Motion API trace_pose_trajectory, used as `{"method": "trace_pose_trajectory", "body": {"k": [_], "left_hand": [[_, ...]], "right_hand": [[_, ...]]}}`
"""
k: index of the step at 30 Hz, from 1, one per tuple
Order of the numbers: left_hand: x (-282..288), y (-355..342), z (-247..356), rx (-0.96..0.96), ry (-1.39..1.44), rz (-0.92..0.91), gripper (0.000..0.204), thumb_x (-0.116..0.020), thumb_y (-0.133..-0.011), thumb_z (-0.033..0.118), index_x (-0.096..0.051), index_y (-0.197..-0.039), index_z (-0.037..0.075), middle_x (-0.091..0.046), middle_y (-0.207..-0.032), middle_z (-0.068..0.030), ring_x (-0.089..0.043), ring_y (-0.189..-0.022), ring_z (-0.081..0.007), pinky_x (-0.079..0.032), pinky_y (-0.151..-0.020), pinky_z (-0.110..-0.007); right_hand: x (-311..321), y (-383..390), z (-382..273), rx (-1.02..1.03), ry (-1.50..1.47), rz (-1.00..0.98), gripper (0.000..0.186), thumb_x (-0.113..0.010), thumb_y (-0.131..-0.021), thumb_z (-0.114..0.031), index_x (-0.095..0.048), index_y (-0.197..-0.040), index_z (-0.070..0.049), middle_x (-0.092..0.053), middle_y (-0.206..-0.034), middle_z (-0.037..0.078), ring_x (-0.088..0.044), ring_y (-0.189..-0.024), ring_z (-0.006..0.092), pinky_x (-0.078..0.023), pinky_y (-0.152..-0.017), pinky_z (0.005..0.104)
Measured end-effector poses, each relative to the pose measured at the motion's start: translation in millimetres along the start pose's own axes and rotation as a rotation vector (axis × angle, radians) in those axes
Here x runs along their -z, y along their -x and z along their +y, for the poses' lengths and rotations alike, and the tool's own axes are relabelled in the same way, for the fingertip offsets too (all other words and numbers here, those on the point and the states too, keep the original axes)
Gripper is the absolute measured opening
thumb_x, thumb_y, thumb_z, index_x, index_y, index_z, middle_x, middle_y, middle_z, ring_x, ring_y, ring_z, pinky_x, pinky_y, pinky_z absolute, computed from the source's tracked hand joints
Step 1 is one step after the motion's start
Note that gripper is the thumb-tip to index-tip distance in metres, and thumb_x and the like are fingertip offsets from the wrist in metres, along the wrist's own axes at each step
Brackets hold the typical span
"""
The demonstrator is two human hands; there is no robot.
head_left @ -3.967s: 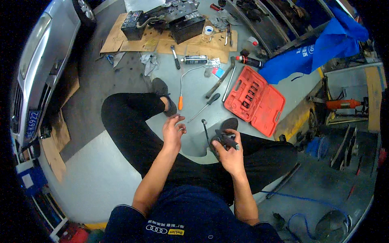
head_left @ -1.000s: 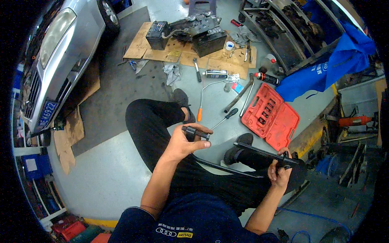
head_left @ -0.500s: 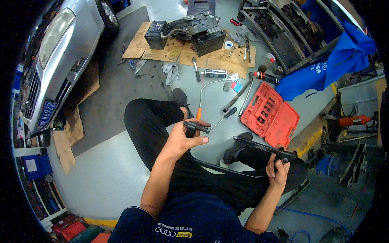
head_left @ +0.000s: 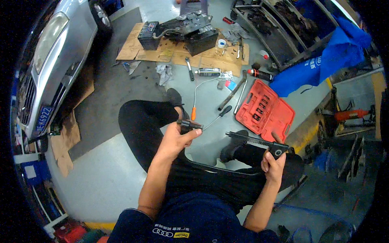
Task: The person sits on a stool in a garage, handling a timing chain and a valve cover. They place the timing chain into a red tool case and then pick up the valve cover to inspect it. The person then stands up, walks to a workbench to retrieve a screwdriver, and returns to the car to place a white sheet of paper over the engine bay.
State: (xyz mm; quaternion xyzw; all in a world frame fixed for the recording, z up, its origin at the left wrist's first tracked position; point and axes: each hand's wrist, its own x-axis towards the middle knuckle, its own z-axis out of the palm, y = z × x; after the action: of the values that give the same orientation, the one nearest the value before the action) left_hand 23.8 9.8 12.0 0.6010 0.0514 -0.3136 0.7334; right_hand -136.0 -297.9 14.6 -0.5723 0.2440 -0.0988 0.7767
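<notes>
Two bare hands hold two black parts, one apiece; the left hand [head_left: 173, 141] pinches a short black cylinder [head_left: 187, 126] between its thumb and curled fingers, above the floor in front of the lap; the right hand [head_left: 275, 167] has its fingers wrapped around the block end of one long black toothed bar [head_left: 253, 140], one finger reaching up past it, the bar's free end pointing toward the left hand; beyond lie one open red case [head_left: 276, 117] with a single row of small black pieces, too small to count surely, one dark-handled screwdriver [head_left: 225, 111], one orange-handled bent rod [head_left: 193, 113], one ratchet [head_left: 190, 69] and two cans [head_left: 208, 72]; farther off, two black boxes [head_left: 148, 35] rest on cardboard [head_left: 130, 46].
</notes>
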Motion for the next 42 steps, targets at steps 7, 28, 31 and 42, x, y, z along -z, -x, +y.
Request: {"method": "trace_pose_trajectory", "body": {"k": [7, 28, 31, 42], "left_hand": [[7, -23, 3, 0.013, 0.231, -0.088, 0.056, -0.066, -0.093, 0.026, -0.050, -0.135, -0.007, -0.053, -0.071, -0.0038, -0.047, -0.056, -0.0127, -0.033, -0.049, -0.027], [-111, -194, 115, -0.338, -0.464, -0.199, 0.051, -0.053, -0.102, 0.038, -0.056, -0.131, -0.003, -0.069, -0.112, -0.0119, -0.063, -0.101, -0.0183, -0.046, -0.091, -0.031], [-106, -199, 113, -0.331, -0.457, -0.169, 0.047, -0.051, -0.102, 0.035, -0.057, -0.130, -0.003, -0.069, -0.109, -0.0120, -0.063, -0.100, -0.0188, -0.046, -0.090, -0.032], [-100, -207, 120, -0.237, -0.541, -0.185, 0.045, -0.048, -0.102, 0.027, -0.052, -0.133, -0.005, -0.064, -0.110, -0.0143, -0.059, -0.101, -0.0203, -0.044, -0.094, -0.033]], "right_hand": [[5, 0, 1, -0.033, 0.016, 0.039, 0.057, -0.069, -0.091, -0.018, -0.045, -0.140, -0.001, -0.052, -0.067, 0.006, -0.042, -0.045, 0.0098, -0.032, -0.040, 0.0245], [72, -60, 68, -0.068, -0.704, 0.896, 0.059, -0.038, -0.100, -0.069, -0.052, -0.102, -0.012, -0.054, -0.077, 0.004, -0.033, -0.050, 0.0111, -0.027, -0.046, 0.0266], [84, -131, 103, -0.067, -0.808, 1.016, 0.060, -0.039, -0.098, -0.071, -0.051, -0.098, -0.012, -0.054, -0.077, 0.005, -0.035, -0.052, 0.0125, -0.028, -0.047, 0.0271], [137, -270, 209, 0.059, -1.111, 1.058, 0.057, -0.031, -0.103, -0.063, -0.056, -0.104, -0.012, -0.048, -0.074, 0.000, -0.035, -0.051, 0.0129, -0.034, -0.044, 0.0265]]}}
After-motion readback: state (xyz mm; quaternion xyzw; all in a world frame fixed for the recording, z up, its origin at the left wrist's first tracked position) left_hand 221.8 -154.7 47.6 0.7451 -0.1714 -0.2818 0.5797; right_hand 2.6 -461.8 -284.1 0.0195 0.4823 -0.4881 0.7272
